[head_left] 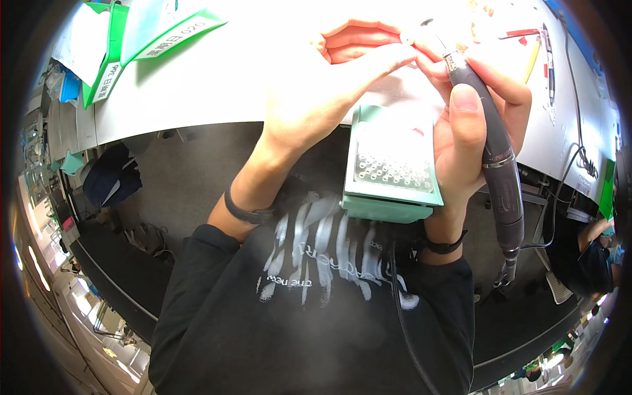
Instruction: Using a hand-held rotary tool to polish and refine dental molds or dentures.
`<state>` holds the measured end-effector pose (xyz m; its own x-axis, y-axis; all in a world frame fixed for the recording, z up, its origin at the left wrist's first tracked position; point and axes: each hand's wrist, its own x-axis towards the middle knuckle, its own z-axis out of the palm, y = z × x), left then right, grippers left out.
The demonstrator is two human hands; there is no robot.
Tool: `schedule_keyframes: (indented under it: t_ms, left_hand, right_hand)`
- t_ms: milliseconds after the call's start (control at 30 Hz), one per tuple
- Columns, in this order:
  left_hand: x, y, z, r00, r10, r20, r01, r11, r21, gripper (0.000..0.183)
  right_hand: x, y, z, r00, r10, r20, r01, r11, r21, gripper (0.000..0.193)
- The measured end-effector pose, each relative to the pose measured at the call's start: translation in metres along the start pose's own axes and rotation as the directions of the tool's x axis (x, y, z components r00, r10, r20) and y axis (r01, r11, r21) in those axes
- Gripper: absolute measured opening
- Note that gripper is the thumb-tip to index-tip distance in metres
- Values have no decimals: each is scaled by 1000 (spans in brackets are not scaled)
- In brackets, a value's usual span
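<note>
A dark rotary handpiece (500,168) lies across my right hand (471,125), gripped between the thumb and fingers. Its thin metal tip points up and left, toward my left fingertips. My left hand (336,72) is closed in a pinch, thumb meeting fingers. Something tiny and yellowish (407,41) shows at that pinch, but glare keeps me from telling its kind. Both hands' fingertips come close together over the bright tabletop. Below them, at the table's near edge, is a pale green box (388,207); several small round pieces show in rows in its top.
Green-framed trays with labels (178,43) stand on the white table (217,92) at the far left. Pens (548,66) and a red-handled tool (522,33) lie at the far right. A black cable (573,158) runs down there. A co-worker's arm (592,234) shows at the right.
</note>
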<state>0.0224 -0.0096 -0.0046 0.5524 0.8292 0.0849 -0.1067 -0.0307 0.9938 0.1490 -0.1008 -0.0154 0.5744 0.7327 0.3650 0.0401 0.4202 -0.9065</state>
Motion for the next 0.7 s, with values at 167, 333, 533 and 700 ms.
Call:
schedule_keyframes:
  t_ms: [167, 333, 533, 700]
  left_hand:
    - [-2, 2, 1, 996, -87, -2, 87, 996, 5, 27]
    - [-1, -1, 0, 998, -58, 17, 59, 989, -137, 25]
    - [0, -5, -1, 998, -53, 29, 57, 987, -149, 22]
    - [-2, 3, 7, 990, -129, -51, 126, 990, -69, 22]
  right_hand:
    - [-1, 6, 1, 996, -91, -13, 90, 995, -36, 35]
    - [0, 0, 1, 999, -32, 2, 33, 996, -87, 36]
    - [1, 4, -3, 996, -78, 32, 80, 994, -80, 37]
    - [0, 1, 2, 999, -38, 1, 38, 998, -47, 38]
